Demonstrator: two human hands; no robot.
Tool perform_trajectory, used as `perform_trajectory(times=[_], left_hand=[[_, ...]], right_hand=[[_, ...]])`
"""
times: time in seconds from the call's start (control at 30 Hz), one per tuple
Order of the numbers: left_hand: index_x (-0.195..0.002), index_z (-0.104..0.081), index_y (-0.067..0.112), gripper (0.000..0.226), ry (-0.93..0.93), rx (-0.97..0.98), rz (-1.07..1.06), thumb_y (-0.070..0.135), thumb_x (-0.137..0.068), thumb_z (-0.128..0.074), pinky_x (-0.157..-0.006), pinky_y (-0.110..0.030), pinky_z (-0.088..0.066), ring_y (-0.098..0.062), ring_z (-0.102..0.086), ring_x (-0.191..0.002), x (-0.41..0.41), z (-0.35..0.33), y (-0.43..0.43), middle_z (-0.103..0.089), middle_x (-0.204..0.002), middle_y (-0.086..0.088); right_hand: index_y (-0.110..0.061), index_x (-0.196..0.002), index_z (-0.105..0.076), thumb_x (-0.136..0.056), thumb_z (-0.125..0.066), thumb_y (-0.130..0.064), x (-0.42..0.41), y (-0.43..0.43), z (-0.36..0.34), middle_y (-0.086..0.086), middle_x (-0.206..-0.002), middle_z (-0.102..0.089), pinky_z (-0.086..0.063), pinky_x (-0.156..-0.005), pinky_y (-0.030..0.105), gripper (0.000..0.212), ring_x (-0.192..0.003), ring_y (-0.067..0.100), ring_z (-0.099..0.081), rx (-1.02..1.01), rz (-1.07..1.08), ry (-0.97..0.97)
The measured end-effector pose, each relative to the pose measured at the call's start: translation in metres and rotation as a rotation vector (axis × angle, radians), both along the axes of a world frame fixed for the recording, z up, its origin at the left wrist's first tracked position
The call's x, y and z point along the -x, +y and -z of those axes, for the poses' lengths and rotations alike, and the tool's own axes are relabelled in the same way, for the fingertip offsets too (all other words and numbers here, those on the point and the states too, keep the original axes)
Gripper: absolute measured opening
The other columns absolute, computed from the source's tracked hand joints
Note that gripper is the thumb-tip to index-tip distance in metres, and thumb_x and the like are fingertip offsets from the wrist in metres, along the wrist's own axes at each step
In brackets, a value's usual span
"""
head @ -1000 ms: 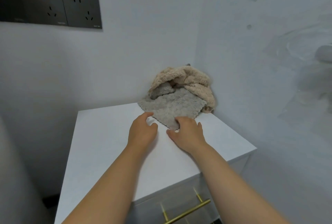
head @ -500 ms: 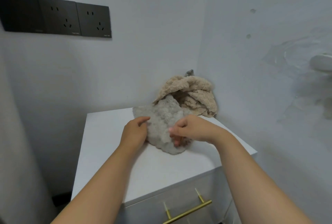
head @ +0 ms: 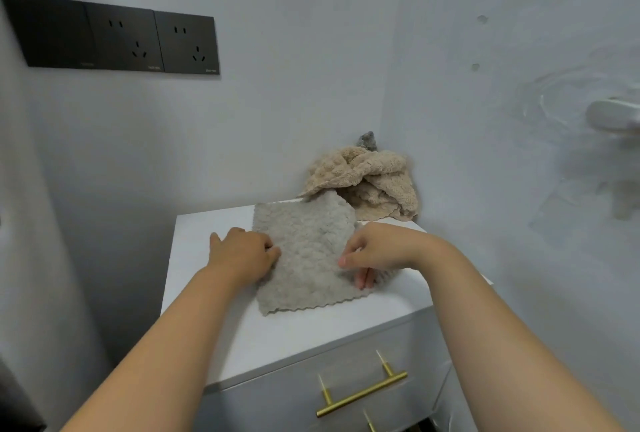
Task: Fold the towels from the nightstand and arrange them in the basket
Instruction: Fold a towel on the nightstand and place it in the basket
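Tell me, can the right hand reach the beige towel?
Probably yes: the beige towel lies just behind the right hand with nothing between, but that hand pinches the grey towel and would need to let go.

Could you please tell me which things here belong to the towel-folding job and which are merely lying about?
Job: grey towel, held by left hand and right hand; beige towel pile; nightstand. The basket is not in view.
Lying about: wall sockets; brass drawer handle.
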State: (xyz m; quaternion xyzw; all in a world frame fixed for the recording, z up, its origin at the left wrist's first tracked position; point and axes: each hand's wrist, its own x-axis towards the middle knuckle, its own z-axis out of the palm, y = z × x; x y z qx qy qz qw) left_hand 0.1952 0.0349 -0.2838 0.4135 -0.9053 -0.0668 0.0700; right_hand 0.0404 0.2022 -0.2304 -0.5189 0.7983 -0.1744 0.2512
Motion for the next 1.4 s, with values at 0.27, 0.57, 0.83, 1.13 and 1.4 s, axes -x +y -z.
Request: perform_trajectory(times=[0.27,0.57,0.83,1.13,1.4], left_hand=[[-0.152,-0.012,0.030,0.068,-0.108,-0.098,0.306,0.060,-0.094,-0.033,-0.118,-0.045,-0.011,-0.021,-0.003,-0.147,-0.004,0.002,0.018,-0.008,-0.160,0.006],[-0.071,-0.048,0.016,0.043,-0.201,0.092,0.074,0.047,-0.099,-0.037,-0.080,-0.033,-0.043,-0.021,-0.052,-0.079,-0.009,-0.037,0.047,-0.052,-0.077,0.001],[-0.152,-0.011,0.028,0.068,-0.237,-0.098,0.282,0.059,-0.095,-0.032,-0.116,-0.049,-0.020,-0.027,-0.015,-0.145,-0.003,-0.005,0.052,-0.013,-0.159,-0.001],[-0.118,-0.053,0.013,0.040,-0.134,0.217,0.114,0.042,-0.100,-0.032,-0.087,-0.038,-0.042,-0.027,-0.053,-0.108,0.013,-0.006,0.064,-0.058,-0.117,-0.009],[-0.150,-0.017,0.025,0.057,-0.144,0.021,0.238,0.051,-0.099,-0.023,-0.113,-0.056,-0.016,-0.026,-0.012,-0.144,0.010,0.009,0.044,-0.015,-0.158,0.000]], right_hand=[[-0.015,-0.113,-0.059,-0.095,-0.048,-0.046,-0.008,0.008,0.014,0.001,-0.105,-0.058,-0.037,-0.077,0.030,0.038,-0.091,0.019,-0.050,-0.189,-0.072,0.354],[-0.001,-0.084,-0.068,-0.096,-0.050,-0.027,-0.029,0.027,0.009,0.010,-0.064,-0.068,-0.054,-0.065,0.032,0.034,-0.049,0.018,-0.058,-0.002,0.099,0.118],[-0.014,-0.133,-0.044,-0.100,-0.038,-0.036,-0.026,0.029,0.037,0.011,-0.129,-0.055,-0.042,-0.096,0.038,0.040,-0.116,0.029,-0.051,0.060,0.129,0.268],[-0.013,-0.078,-0.052,-0.098,-0.035,-0.018,-0.014,0.011,0.038,0.004,-0.082,-0.055,-0.037,-0.062,0.029,0.026,-0.086,0.028,-0.053,0.205,0.374,0.483],[-0.018,-0.141,-0.039,-0.102,-0.015,-0.039,-0.002,0.000,0.052,0.006,-0.145,-0.044,-0.003,-0.114,0.057,0.050,-0.135,0.027,-0.036,-0.053,0.329,0.379]])
